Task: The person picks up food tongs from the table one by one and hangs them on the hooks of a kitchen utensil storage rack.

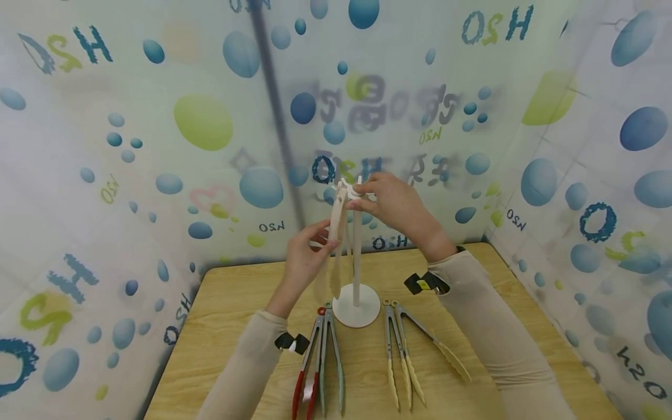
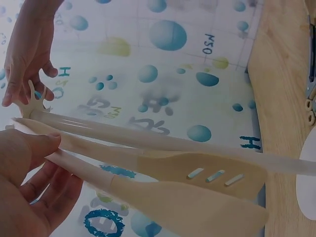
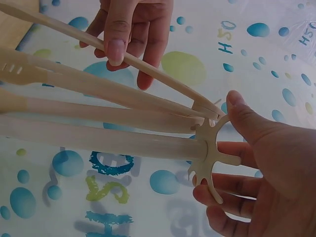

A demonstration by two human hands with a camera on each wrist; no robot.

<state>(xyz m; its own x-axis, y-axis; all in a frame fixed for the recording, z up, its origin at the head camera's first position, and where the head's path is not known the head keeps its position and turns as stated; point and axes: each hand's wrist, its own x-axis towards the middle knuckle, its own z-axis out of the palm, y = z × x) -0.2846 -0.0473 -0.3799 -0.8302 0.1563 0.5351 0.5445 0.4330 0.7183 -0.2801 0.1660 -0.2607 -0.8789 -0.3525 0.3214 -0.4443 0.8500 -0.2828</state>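
Observation:
A white utensil stand [image 1: 357, 256] with a round base rises from the table. Near its top, my left hand [image 1: 304, 256] pinches the handle of a cream solid spatula [image 2: 197, 202] between thumb and fingers. The handle's upper end meets the hooked crown [image 3: 210, 148] of the stand; whether it hangs from a hook is not clear. My right hand [image 3: 276, 163] grips that crown, thumb on one side and fingers curled at the other. A cream slotted turner [image 2: 212, 170] hangs beside the post, along with another cream utensil [image 3: 98, 113] whose head is out of view.
On the wooden table [image 1: 236, 315], red-tipped tongs [image 1: 310, 361] and green-tipped tongs [image 1: 338, 373] lie left of the base. Yellow-tipped tongs [image 1: 406, 361] lie at its right, partly spread. A patterned curtain wall [image 1: 205, 122] stands close behind the table.

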